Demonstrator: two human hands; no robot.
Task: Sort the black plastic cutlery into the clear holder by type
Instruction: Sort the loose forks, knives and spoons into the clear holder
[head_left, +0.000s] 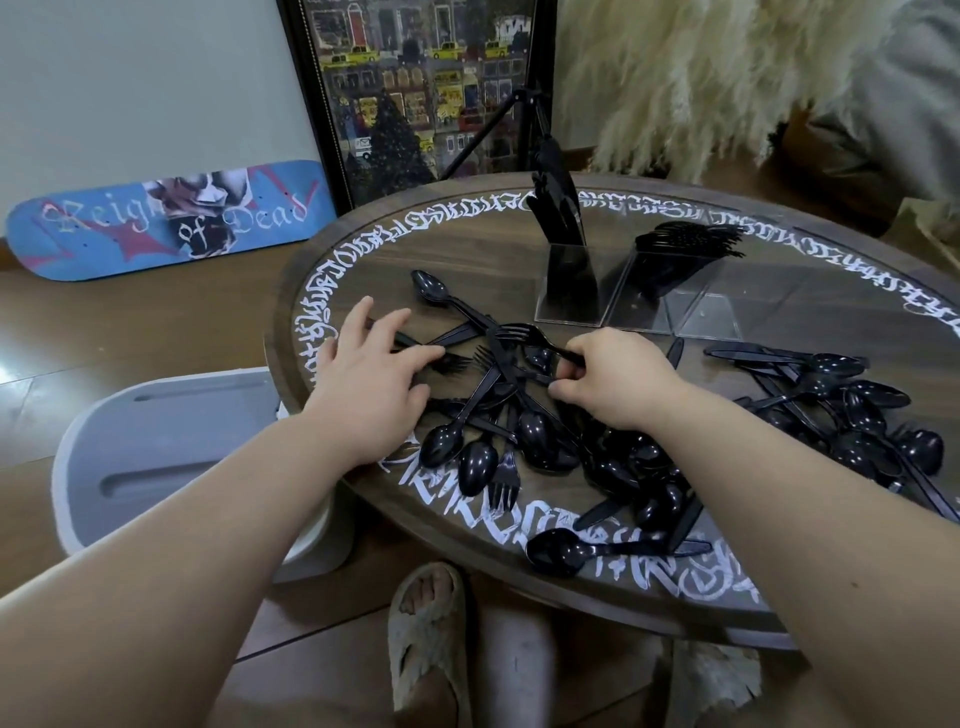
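Observation:
Black plastic spoons, forks and knives lie in a loose pile (498, 415) on the round table (779, 312), with a second heap (852, 410) at the right. The clear holder (639, 291) stands behind the pile; its left compartment holds upright knives (558, 208), the middle one holds forks (691, 241), and the right one looks bare. My left hand (371, 374) rests with spread fingers on forks at the pile's left side. My right hand (608, 379) pinches the handle of a fork (519, 332) at the pile's centre.
A grey and white stool (171, 441) stands left of the table. A blue skateboard deck (166, 218) and a framed picture (415, 88) lean on the wall. A black tripod (519, 114) stands behind the table. A slippered foot (428, 623) is below the table edge.

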